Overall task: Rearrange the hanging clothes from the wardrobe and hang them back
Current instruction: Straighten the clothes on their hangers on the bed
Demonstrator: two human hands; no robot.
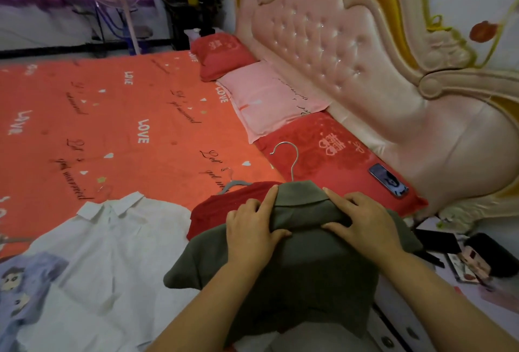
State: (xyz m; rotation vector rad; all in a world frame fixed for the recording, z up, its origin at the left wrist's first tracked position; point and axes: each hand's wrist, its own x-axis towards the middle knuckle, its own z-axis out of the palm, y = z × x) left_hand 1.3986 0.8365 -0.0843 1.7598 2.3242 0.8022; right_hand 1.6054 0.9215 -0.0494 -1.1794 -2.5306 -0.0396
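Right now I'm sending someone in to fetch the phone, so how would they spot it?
Start at the pink tufted headboard and follow its base to the nearest red pillow, just past the olive shirt that the left hand and right hand grip. The phone lies on it: the only dark, glossy slab there, screen up, among soft fabrics.

Four garments, three pillows, two hands, one phone
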